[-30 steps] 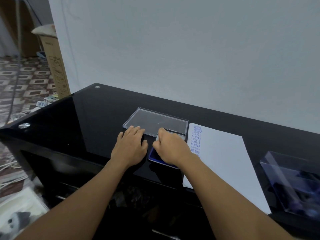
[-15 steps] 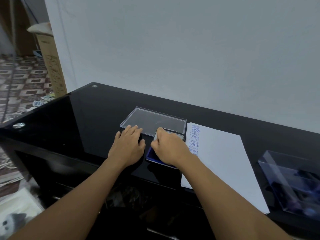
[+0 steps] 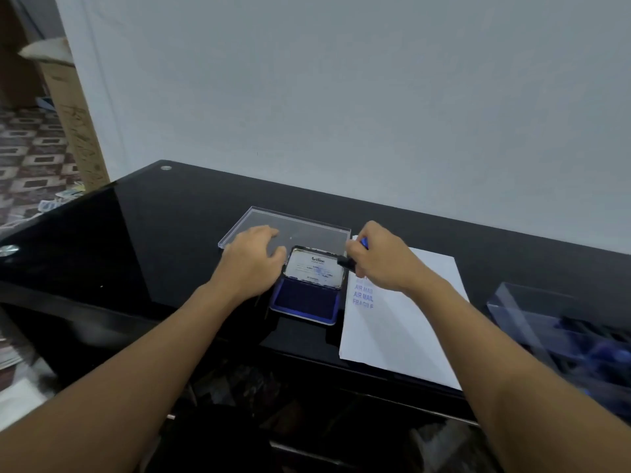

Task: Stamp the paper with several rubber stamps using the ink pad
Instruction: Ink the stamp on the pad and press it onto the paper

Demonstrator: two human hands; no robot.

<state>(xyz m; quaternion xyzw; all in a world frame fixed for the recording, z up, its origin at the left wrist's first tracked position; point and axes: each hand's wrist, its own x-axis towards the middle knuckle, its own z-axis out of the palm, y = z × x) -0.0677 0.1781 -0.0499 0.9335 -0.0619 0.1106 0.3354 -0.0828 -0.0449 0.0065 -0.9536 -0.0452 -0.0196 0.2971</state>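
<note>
An open blue ink pad (image 3: 304,300) with its lid raised lies on the black table, left of a white paper sheet (image 3: 406,322). The sheet carries a column of blue prints along its left edge, including AIR MAIL. My right hand (image 3: 382,264) grips a rubber stamp (image 3: 346,261) with a blue handle, held just above the sheet's top left corner, beside the pad's lid. My left hand (image 3: 251,264) rests on the table against the pad's left side, fingers loosely bent.
A clear plastic lid (image 3: 307,227) lies flat behind the ink pad. A clear box (image 3: 532,308) holding blue stamps stands at the right edge. The black glass table (image 3: 136,227) meets a white wall behind. A cardboard box (image 3: 68,107) stands on the floor at left.
My right hand has lifted the stamp off the ink pad and moved right toward the paper, uncovering the pad. My left hand stayed beside the pad.
</note>
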